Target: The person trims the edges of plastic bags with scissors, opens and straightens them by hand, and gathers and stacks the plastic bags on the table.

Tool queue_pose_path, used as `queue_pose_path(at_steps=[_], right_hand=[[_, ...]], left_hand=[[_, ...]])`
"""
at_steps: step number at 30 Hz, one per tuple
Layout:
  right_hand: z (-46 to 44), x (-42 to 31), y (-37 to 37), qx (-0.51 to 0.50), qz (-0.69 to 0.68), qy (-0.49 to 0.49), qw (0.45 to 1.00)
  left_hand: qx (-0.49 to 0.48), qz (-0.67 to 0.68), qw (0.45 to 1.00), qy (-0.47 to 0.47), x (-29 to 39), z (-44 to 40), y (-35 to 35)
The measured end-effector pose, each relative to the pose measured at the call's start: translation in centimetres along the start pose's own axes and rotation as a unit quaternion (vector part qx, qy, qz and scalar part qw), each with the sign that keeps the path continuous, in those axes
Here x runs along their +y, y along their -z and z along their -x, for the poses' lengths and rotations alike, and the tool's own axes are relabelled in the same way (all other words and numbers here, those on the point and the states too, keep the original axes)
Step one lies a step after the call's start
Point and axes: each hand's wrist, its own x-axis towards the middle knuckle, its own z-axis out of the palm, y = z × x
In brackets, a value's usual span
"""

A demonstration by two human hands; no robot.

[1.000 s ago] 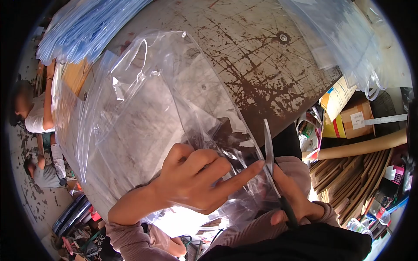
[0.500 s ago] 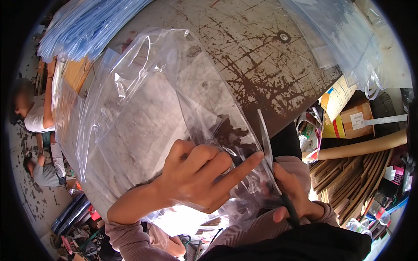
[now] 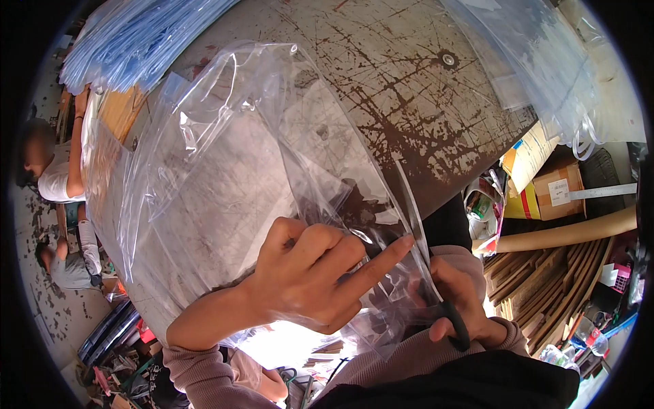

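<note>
Centrally, one left hand [image 3: 313,276], index straight, others curled, can't tell its grip; lower right, one right hand [image 3: 473,307] gripping one pair of slim metal scissors [image 3: 417,235]; clear plastic sheeting [image 3: 218,163] mid-frame, glossy, creased

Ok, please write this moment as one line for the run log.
left hand: touching clear plastic | right hand: holding scissors at plastic's edge | scratched table: under plastic
</note>
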Motion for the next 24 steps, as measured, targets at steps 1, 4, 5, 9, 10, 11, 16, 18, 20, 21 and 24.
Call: queue_pose_path(at_steps=[1,4,5,9,10,11,16,18,20,21,24], right_hand=[[-0.1,-0.2,0.0,0.013,0.012,-0.009,1.0],[-0.3,0.3,0.8,0.014,0.092,0.03,0.995],[-0.4,0.6,1.0,0.003,0.161,0.075,0.984],[-1.1,0.2,1.0,0.009,0.148,0.057,0.987],[-1.4,-0.2,1.1,-0.014,0.154,0.059,0.986],[-1.5,-0.4,1.1,-0.036,0.159,0.061,0.985],[-0.8,0.3,1.0,0.0,0.105,0.021,0.994],[-0.7,0.3,1.0,0.006,0.103,0.01,0.995],[-0.8,0.1,0.8,0.024,0.045,-0.028,0.998],[-0.8,0.1,1.0,0.024,0.044,-0.028,0.998],[-0.9,0.3,1.5,-0.016,0.055,-0.032,0.998]], left_hand=[[0.001,0.001,1.0,0.002,0.0,0.0,0.0],[-0.019,0.006,1.0,0.005,0.0,-0.1,0.6],[-0.038,0.011,0.999,0.007,0.0,-0.2,0.8],[-0.039,0.018,0.999,0.01,0.1,-0.1,0.8],[-0.041,0.02,0.999,0.011,0.1,-0.1,0.9],[-0.043,0.022,0.999,0.013,0.1,-0.2,0.9],[-0.048,0.026,0.998,0.013,0.0,-0.1,1.0],[-0.05,0.028,0.998,0.013,-0.1,-0.1,1.0],[-0.042,0.019,0.999,0.01,-0.1,-0.2,1.0],[-0.043,0.018,0.999,0.01,0.0,-0.1,0.7],[0.007,0.021,0.999,0.032,0.1,0.0,0.1]])
